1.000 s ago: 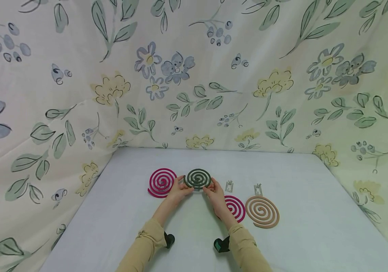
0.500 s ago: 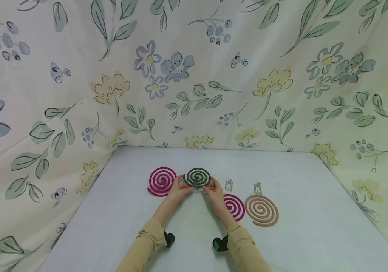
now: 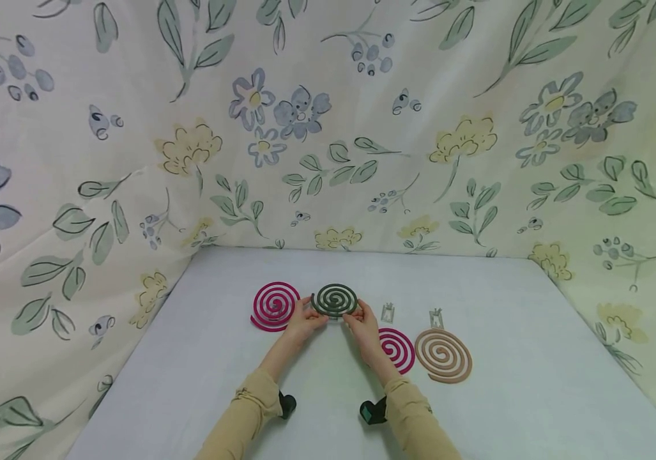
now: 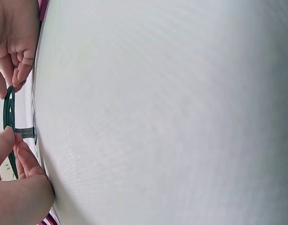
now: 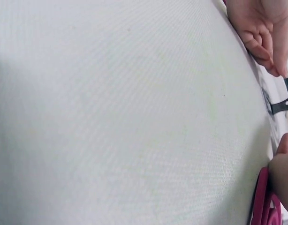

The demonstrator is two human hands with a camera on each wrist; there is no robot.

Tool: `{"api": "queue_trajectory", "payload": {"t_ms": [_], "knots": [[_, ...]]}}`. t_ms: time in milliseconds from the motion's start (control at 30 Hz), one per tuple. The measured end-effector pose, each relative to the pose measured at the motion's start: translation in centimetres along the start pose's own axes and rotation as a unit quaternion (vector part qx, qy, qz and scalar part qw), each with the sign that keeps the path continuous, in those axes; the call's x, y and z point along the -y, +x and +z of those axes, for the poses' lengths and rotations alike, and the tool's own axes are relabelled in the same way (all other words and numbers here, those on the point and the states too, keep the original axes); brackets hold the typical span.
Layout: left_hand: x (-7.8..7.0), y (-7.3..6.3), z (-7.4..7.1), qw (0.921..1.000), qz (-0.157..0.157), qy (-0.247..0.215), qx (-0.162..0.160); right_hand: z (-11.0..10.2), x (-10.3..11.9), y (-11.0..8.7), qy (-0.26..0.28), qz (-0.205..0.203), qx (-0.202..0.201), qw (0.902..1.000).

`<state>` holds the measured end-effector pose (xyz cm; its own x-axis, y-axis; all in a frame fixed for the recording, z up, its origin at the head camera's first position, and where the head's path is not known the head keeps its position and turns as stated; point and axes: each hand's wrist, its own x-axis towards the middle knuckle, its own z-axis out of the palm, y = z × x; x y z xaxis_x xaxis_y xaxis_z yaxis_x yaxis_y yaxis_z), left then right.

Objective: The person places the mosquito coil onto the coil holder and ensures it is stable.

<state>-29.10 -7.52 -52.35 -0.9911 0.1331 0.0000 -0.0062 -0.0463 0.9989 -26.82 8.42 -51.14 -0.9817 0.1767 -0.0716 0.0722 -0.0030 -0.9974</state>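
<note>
Both hands hold a dark green mosquito coil level above the table, one at each side. The left hand pinches its left edge between thumb and fingers. The right hand pinches the right edge the same way. Under the coil, a small metal stand rises from the table and meets its underside in the left wrist view. Whether the coil is fixed on the stand's tip cannot be told. To the left is a magenta mosquito coil, a bit of metal showing near its middle.
Another magenta coil lies partly behind the right wrist. Beside it is a tan coil. Two flat metal stands lie behind these coils. The white table ends at a floral curtain.
</note>
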Motion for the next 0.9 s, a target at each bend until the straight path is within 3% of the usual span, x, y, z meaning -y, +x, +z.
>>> {"api": "queue_trajectory", "payload": {"t_ms": [133, 200, 333, 367, 467, 567, 600, 667, 700, 800, 900], "knots": [[-0.3, -0.3, 0.2, 0.9999, 0.004, 0.006, -0.008, 0.1, 0.2, -0.2, 0.000, 0.005, -0.007, 1.0000], [-1.2, -0.8, 0.6, 0.9992, -0.020, 0.022, -0.025, 0.1, 0.0, -0.2, 0.003, -0.004, -0.012, 0.9999], [-1.0, -0.9, 0.6, 0.9984, -0.011, 0.047, -0.030, 0.1, -1.0, 0.1, 0.027, -0.040, -0.014, 0.9987], [0.3, -0.1, 0.3, 0.9986, 0.016, 0.045, -0.021, 0.1, -1.1, 0.2, 0.032, -0.044, -0.014, 0.9984], [4.0, 2.0, -0.5, 0.9973, 0.040, 0.061, -0.010, 0.2, -0.7, -0.1, 0.026, -0.029, -0.019, 0.9991], [8.7, 4.7, -1.5, 0.9923, 0.109, 0.058, 0.013, 0.3, 0.6, -0.8, 0.000, 0.007, -0.022, 0.9997], [8.3, 4.3, -1.3, 0.9928, 0.095, 0.073, 0.005, 0.3, 0.6, -0.9, -0.003, 0.008, -0.021, 0.9997], [7.4, 3.4, -1.0, 0.9905, 0.108, 0.085, 0.005, 0.2, -0.3, -0.4, -0.005, 0.004, -0.017, 0.9998], [6.0, 2.4, -0.5, 0.9904, 0.102, 0.093, -0.003, 0.1, -1.8, 0.5, -0.004, -0.012, -0.016, 0.9998], [0.6, -1.2, 1.0, 0.9896, 0.027, 0.137, -0.032, -0.3, -7.8, 4.4, -0.005, -0.034, -0.007, 0.9994], [-1.0, -2.2, 1.3, 0.9866, 0.015, 0.158, -0.038, -0.9, -13.9, 8.2, -0.018, -0.049, 0.011, 0.9986]]}}
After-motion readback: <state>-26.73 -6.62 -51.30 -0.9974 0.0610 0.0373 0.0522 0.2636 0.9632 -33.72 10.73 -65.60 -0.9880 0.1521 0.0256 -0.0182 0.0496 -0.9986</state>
